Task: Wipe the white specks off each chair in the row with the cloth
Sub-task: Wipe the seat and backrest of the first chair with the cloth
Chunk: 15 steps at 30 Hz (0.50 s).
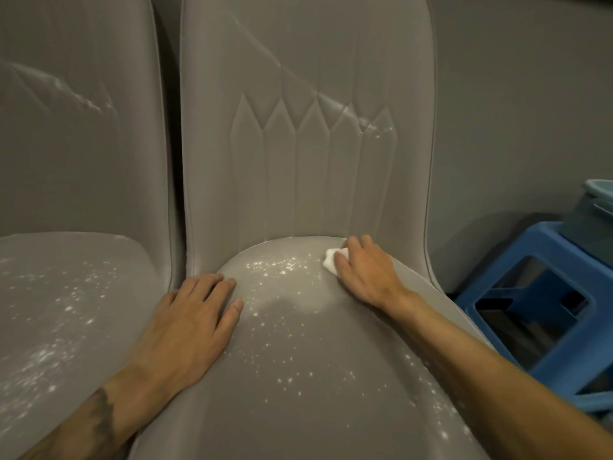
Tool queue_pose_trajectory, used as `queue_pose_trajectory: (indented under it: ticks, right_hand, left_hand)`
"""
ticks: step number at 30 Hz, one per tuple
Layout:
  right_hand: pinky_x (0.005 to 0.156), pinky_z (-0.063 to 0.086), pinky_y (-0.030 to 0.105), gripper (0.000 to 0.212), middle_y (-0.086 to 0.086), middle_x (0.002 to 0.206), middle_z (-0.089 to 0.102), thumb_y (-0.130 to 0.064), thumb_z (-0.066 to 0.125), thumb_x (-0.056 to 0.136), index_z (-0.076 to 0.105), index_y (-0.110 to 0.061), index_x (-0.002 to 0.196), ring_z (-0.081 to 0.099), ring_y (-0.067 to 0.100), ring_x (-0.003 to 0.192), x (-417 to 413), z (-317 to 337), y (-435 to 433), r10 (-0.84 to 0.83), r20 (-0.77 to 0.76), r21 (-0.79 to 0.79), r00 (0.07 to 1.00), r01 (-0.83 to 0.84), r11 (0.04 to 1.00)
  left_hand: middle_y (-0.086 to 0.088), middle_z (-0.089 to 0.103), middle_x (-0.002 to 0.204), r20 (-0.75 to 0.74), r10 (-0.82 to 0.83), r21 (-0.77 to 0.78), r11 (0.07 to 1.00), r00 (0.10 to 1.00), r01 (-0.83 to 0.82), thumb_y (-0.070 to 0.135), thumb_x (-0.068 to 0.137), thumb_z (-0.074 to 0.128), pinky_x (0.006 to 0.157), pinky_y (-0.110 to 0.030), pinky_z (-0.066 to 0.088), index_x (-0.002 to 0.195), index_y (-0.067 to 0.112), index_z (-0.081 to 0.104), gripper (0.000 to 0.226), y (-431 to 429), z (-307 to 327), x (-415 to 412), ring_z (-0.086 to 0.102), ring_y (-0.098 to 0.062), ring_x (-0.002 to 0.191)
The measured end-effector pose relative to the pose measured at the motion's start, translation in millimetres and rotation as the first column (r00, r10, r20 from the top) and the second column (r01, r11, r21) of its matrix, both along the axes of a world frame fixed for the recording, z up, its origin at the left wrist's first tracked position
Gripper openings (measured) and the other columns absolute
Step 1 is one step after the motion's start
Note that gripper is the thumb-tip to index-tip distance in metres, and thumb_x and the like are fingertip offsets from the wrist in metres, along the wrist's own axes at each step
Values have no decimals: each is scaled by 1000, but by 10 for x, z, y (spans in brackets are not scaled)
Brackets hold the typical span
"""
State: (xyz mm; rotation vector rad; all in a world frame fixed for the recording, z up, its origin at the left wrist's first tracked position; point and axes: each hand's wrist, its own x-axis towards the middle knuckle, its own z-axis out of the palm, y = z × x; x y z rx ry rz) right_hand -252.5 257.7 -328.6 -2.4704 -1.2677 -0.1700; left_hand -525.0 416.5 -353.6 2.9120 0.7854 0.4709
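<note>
A grey padded chair (308, 180) fills the middle of the view, its seat scattered with white specks (282, 267). My right hand (365, 270) presses a small white cloth (331, 262) onto the back right of that seat, fingers curled over it. My left hand (192, 313) rests flat on the seat's left edge, fingers straight. A second grey chair (73, 161) stands close on the left, and white specks (49, 343) also dot its seat.
A blue plastic stool (517, 293) stands to the right of the middle chair, with a pale blue-grey container (587, 217) on top. A dark grey wall (517, 94) runs behind the chairs.
</note>
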Motion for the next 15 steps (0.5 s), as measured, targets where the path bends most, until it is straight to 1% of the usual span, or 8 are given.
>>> queue_pose_trajectory:
  ticks: [3,5,7,9,10,12,14,15]
  right_hand:
    - [84,42,37,28,3,110,52,-43,44,99,52,-22,114,53,24,94,-22,46,-185,156,-23,-53,987,-157,986]
    - [86,42,37,28,3,108,50,-46,45,98,51,-22,112,52,26,96,180,59,-254,97,-6,-84,995,-98,992]
    - [83,38,38,26,4,101,45,-43,44,99,47,-18,103,51,32,96,328,40,-237,-39,-13,-64,999,38,997]
    - [80,35,38,24,8,101,45,-39,42,101,44,-15,98,52,36,94,288,30,-119,-104,-27,-50,994,103,993]
    - [79,34,38,25,10,103,48,-38,41,101,45,-13,100,53,36,94,211,30,-59,-84,-43,-45,996,82,996]
    - [80,36,36,28,9,109,50,-38,39,102,48,-13,110,53,31,96,26,31,-35,38,-79,-48,996,-42,998]
    - [85,39,36,26,3,113,51,-40,41,100,50,-19,115,52,24,98,-58,63,-130,164,-95,-55,982,-169,984]
    - [88,41,37,26,2,113,52,-41,43,99,50,-22,116,52,22,99,-25,77,-189,185,-93,-60,978,-191,980]
  left_hand:
    - [3,58,138,-2,-3,-7,1000,1000,3,56,103,22,100,-44,49,141,22,59,64,-4,9,3,53,-19,125]
    - [3,58,138,-2,-2,-9,1000,1000,2,57,103,21,100,-44,49,141,22,58,64,-14,16,6,53,-19,125]
    - [3,58,138,2,5,-14,1000,1000,-5,56,103,22,99,-43,49,141,22,59,63,-26,16,6,53,-19,125]
    - [3,58,138,0,10,-19,1000,1000,-10,56,102,22,99,-44,49,140,22,59,63,-25,20,10,53,-19,126]
    - [3,58,138,-3,6,-21,1000,1000,-6,56,102,22,99,-43,49,141,22,59,64,-21,20,9,52,-19,126]
    - [3,56,140,-6,-5,-24,1000,1000,5,57,102,20,101,-43,47,143,23,57,65,-11,12,4,50,-17,128]
    - [4,54,142,-8,-2,-26,1000,1000,2,59,102,19,103,-42,46,144,24,55,66,0,7,3,48,-16,129]
    - [4,55,141,-9,-5,-25,1000,1000,5,59,102,19,102,-43,47,144,24,55,66,2,8,4,49,-17,128]
